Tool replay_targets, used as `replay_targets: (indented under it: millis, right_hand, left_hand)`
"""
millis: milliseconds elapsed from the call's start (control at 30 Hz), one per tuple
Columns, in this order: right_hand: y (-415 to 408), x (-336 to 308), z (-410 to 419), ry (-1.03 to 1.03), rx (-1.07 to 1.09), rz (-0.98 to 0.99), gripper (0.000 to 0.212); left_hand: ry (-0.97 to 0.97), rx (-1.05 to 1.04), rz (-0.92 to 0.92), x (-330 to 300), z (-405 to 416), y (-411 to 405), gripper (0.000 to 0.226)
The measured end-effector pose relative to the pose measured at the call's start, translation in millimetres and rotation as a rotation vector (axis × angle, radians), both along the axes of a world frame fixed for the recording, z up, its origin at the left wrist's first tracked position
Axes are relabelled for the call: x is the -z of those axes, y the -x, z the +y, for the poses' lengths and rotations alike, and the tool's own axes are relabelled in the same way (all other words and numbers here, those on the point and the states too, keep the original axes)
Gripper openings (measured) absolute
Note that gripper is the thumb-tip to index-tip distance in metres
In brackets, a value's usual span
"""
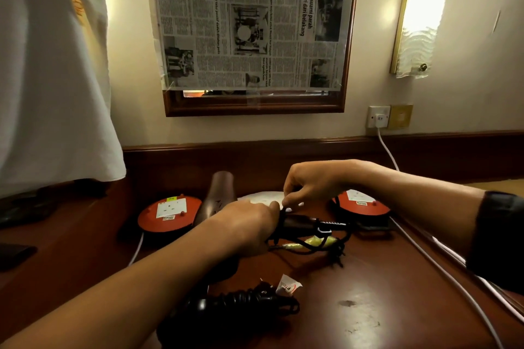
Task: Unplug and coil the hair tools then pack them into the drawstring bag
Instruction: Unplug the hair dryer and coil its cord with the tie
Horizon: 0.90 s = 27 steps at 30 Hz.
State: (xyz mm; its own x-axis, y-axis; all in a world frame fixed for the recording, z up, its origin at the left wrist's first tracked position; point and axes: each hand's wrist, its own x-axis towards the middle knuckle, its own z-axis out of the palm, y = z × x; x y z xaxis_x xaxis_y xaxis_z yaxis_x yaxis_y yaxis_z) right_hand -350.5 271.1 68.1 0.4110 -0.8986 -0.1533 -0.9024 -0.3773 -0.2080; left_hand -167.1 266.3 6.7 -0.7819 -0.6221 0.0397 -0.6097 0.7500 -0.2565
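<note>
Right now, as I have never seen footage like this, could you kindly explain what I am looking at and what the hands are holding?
There is no machine: one camera worn on a person's head looks down at their two bare hands over a dark wooden desk. The left hand grips a dark hair tool, and the right hand pinches its black cord near the handle. Nearer the camera lies another black coiled cord. Two red cable reels sit behind, and a white plug is in the wall socket. A newspaper covers the mirror.
</note>
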Motion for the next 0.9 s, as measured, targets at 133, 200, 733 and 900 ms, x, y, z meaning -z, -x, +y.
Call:
replay_targets:
  millis: [133, 200, 733, 900]
  right_hand:
    - [-14.4, -6.3, 6.3, 0.083, 0.029, 0.07, 0.033]
    - [-20.0, -5.1, 8.9, 0.116, 0.06, 0.112, 0.033]
    - [-17.4, -1.7, 21.9, 0.066, 0.096, -0.275, 0.033]
    - [-17.8, 32.0, 26.8, -0.042, 0.134, -0.608, 0.031]
  left_hand:
    - [0.057, -0.11, 0.057, 6.2, -7.9, 1.2, 0.04]
    - [0.097, -0.124, 0.065, 6.3, -11.0, 2.7, 0.041]
    - [0.199, -0.318, 0.226, -2.0, -34.6, -11.8, 0.064]
    - [0.003, -0.321, 0.387, -3.5, -41.3, -19.7, 0.053]
